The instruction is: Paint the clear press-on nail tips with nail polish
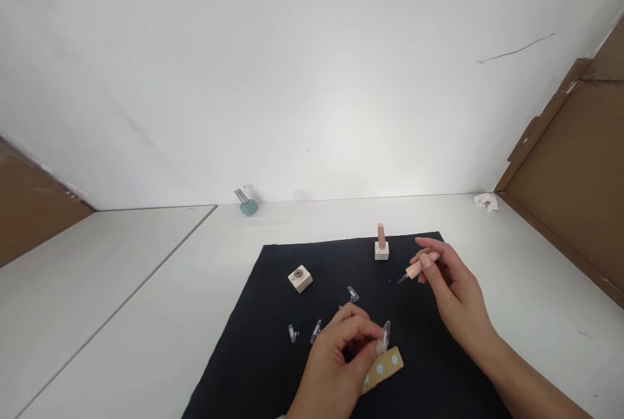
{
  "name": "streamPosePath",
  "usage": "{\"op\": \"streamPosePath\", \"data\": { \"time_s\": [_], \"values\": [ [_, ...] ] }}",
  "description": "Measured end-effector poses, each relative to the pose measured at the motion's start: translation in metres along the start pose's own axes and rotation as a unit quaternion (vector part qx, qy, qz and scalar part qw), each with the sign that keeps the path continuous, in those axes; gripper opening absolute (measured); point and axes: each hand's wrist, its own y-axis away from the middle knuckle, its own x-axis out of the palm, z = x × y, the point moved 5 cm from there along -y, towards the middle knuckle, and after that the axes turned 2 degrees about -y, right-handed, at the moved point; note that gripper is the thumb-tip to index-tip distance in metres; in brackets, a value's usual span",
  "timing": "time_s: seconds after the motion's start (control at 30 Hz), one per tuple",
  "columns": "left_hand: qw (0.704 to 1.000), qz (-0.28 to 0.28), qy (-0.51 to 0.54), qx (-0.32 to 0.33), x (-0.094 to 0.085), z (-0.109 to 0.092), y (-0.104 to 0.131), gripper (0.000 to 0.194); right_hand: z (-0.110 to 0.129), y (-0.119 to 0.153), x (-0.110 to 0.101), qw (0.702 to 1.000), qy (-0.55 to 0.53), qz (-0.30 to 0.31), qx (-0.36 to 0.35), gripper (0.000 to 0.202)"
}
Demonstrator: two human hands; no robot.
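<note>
My left hand (341, 354) pinches a clear false nail tip (386, 333) between thumb and fingers, its long end pointing up. Beneath those fingers lies a tan strip with pale round dots (380, 368), partly covered by the hand. My right hand (455, 295) grips the peach handle of a nail polish brush (415, 269), with the bristles angled down and left, apart from the nail tip. An uncapped square polish bottle (299, 279) sits beyond my left hand. Several clear nail tips, such as this one (353, 293), lie on the black cloth.
A capped peach polish bottle (381, 247) stands near the far edge of the black cloth (273, 302). Further back, a teal polish bottle (248, 206) leans by the white wall. Crumpled white tissue (486, 201) lies at the back right, beside a brown cardboard panel (575, 178).
</note>
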Motion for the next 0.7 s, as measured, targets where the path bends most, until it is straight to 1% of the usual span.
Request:
{"op": "streamPosePath", "data": {
  "time_s": [0.03,0.1,0.2,0.3,0.43,0.57,0.7],
  "values": [
    [0.999,-0.010,-0.029,0.014,0.002,-0.003,-0.002,0.012,0.000,0.000,-0.001,1.000,-0.003,-0.006,0.000,0.031],
    [0.997,-0.024,-0.069,0.012,0.010,-0.006,-0.006,0.014,0.000,-0.001,-0.002,1.000,-0.009,-0.015,-0.001,0.033],
    [0.994,-0.019,-0.108,-0.008,0.027,-0.008,-0.012,0.013,0.001,-0.001,-0.003,1.000,-0.020,-0.023,-0.005,0.037],
    [0.989,-0.022,-0.149,0.000,0.037,-0.010,-0.015,0.018,0.001,-0.001,-0.004,0.999,-0.027,-0.020,-0.005,0.040],
    [0.978,-0.035,-0.204,0.015,0.035,-0.011,-0.014,0.022,-0.001,0.000,-0.003,1.000,-0.031,-0.006,0.001,0.041],
    [0.968,-0.031,-0.249,0.024,0.030,-0.010,-0.012,0.025,-0.005,0.001,-0.001,1.000,-0.030,0.006,0.006,0.042],
    [0.959,-0.023,-0.280,0.048,0.030,-0.016,-0.006,0.028,-0.010,0.001,0.002,0.999,-0.024,0.021,0.011,0.043]
  ]
}}
